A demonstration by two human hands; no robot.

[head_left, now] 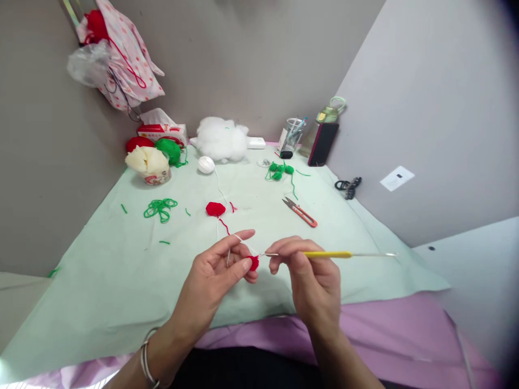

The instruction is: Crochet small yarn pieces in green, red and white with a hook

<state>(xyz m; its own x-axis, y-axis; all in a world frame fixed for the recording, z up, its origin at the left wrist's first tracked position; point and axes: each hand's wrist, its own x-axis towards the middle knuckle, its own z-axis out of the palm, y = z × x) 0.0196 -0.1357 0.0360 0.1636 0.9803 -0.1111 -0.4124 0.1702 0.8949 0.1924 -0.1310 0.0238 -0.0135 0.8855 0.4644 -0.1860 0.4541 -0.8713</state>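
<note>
My left hand [221,270] pinches a small red crochet piece [254,263] between thumb and fingers. White yarn [243,242] runs over its raised index finger and leads back toward a white yarn ball [206,165]. In my right hand [310,275] is a crochet hook [327,254] with a yellow handle, held level and closed in the fingers. Its thin metal tip points left and meets the yarn beside the red piece; whether a loop sits on it I cannot tell. A strand of red yarn reaches from near my left hand to a red yarn bundle [215,209] on the table.
Orange-handled thread snips [300,212] lie right of centre. Green yarn loops [160,209] and scraps lie left, more green pieces [279,170] at back right. White stuffing [222,139], a tissue box [162,131], a paper bowl [156,177], a glass [291,138] and a phone [323,144] line the back.
</note>
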